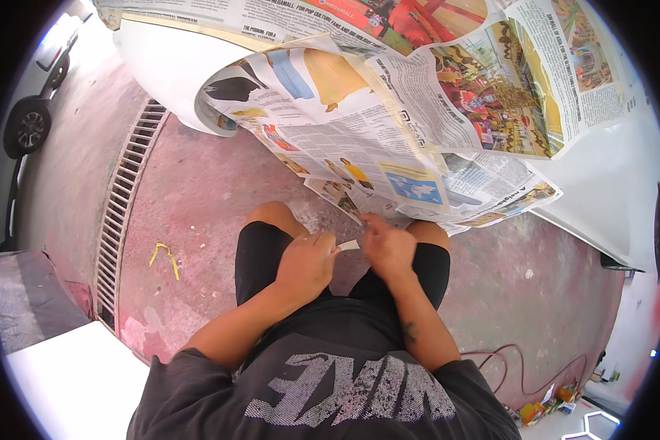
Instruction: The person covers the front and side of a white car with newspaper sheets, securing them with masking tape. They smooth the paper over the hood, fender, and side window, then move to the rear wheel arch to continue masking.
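Closed in a pinch, my left hand [308, 265] holds one end of a short, pale strip of masking tape [350, 246] above my lap. The strip stretches across to my right hand [390, 248], whose fingers are curled at its other end; their exact grip is partly hidden. Just beyond my hands hang the lower edges of newspaper sheets [330, 147], joined with tape over a white car body part [165, 70]. The sheets are creased and overlap one another. My right fingertips are close to the bottom edge of the paper.
A metal floor drain grate [122, 205] runs along the left. Yellow tape scraps [167, 258] lie on the stained reddish floor. Another vehicle's wheel [29, 128] shows at the far left. A red hose [521, 367] and small boxes [546, 407] lie at lower right.
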The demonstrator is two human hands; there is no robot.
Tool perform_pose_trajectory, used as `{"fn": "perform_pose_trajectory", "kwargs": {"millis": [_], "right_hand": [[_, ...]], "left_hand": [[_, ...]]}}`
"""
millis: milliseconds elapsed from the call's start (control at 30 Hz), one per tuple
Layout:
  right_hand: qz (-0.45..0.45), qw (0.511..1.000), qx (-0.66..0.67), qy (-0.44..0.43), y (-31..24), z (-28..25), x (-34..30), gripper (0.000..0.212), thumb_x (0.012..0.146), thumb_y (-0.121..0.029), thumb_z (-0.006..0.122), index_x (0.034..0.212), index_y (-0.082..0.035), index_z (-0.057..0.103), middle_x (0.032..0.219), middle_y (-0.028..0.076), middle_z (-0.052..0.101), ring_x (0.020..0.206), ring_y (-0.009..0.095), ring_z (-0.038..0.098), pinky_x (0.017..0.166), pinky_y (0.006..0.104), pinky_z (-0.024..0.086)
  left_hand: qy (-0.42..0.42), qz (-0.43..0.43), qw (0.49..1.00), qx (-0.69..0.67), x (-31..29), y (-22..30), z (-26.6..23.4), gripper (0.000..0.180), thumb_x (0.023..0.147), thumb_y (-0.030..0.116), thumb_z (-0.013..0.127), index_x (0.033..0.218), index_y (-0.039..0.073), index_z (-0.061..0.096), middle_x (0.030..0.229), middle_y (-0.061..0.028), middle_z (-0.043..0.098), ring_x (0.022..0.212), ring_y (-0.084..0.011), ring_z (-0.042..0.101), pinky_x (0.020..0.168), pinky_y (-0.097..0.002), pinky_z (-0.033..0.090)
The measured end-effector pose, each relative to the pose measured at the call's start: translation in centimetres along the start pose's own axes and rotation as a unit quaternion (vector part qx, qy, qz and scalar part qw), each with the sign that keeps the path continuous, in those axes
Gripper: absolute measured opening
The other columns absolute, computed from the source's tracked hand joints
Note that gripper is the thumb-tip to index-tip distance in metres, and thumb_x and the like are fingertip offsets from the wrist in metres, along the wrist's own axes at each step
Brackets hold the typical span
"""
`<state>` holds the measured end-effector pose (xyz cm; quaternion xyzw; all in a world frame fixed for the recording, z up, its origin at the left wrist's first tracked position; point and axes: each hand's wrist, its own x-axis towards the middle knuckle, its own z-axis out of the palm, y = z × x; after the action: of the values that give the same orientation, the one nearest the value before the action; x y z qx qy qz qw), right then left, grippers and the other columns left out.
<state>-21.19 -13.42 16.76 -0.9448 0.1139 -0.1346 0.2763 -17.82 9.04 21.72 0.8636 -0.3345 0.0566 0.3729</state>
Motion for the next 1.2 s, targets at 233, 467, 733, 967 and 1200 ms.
{"fn": "perform_pose_trajectory", "kwargs": {"millis": [233, 467, 733, 967, 1200], "right_hand": [[-0.004, 0.970, 0.212, -0.122, -1.8, -9.2, 0.7, 0.037, 0.100, -0.021, 0.075, 0.136, -0.013, 0.077, 0.105, 0.019, 0.081, 0.087, 0.032, 0.077, 0.078, 0.0408, 0.060], [0.032, 0.987, 0.127, -0.093, 4.7, -9.1, 3.2, 0.052, 0.100, -0.014, 0.064, 0.151, -0.007, 0.067, 0.138, 0.026, 0.075, 0.123, 0.042, 0.075, 0.103, 0.0428, 0.057], [0.038, 0.984, 0.135, -0.113, 4.1, -9.3, 3.5, 0.049, 0.104, -0.009, 0.064, 0.152, 0.000, 0.065, 0.140, 0.024, 0.075, 0.131, 0.032, 0.072, 0.106, 0.0382, 0.057], [0.056, 0.984, 0.127, -0.110, 4.0, -9.4, 3.5, 0.048, 0.105, -0.012, 0.067, 0.152, -0.001, 0.066, 0.139, 0.023, 0.076, 0.127, 0.030, 0.074, 0.100, 0.0384, 0.059], [0.022, 0.993, 0.110, -0.048, 3.7, -8.3, 3.3, 0.046, 0.100, -0.019, 0.069, 0.145, -0.008, 0.072, 0.128, 0.026, 0.078, 0.112, 0.042, 0.078, 0.096, 0.0452, 0.061]], "left_hand": [[-0.099, -0.219, 0.937, -0.254, 3.3, -0.9, -2.7, 0.018, 0.099, 0.012, 0.083, 0.102, -0.001, 0.070, 0.091, -0.0083, 0.080, 0.089, -0.0102, 0.072, 0.080, -0.0311, 0.056], [-0.152, -0.170, 0.896, -0.381, 9.5, -5.2, 10.5, 0.030, 0.099, 0.015, 0.085, 0.122, 0.000, 0.074, 0.100, -0.0061, 0.077, 0.091, -0.0108, 0.068, 0.078, -0.0288, 0.055], [-0.074, -0.227, 0.839, -0.489, 11.7, -4.5, 16.3, 0.025, 0.097, 0.016, 0.089, 0.112, 0.003, 0.073, 0.098, -0.0028, 0.072, 0.088, -0.0109, 0.064, 0.076, -0.0285, 0.054], [-0.052, -0.239, 0.845, -0.476, 12.3, -4.1, 17.2, 0.026, 0.094, 0.016, 0.092, 0.106, 0.002, 0.074, 0.094, -0.0036, 0.074, 0.084, -0.0110, 0.067, 0.074, -0.0272, 0.055], [0.026, -0.271, 0.893, -0.358, 12.2, -2.4, 17.3, 0.033, 0.086, 0.029, 0.097, 0.095, 0.003, 0.079, 0.086, -0.0066, 0.079, 0.076, -0.0154, 0.072, 0.070, -0.0343, 0.057]]}}
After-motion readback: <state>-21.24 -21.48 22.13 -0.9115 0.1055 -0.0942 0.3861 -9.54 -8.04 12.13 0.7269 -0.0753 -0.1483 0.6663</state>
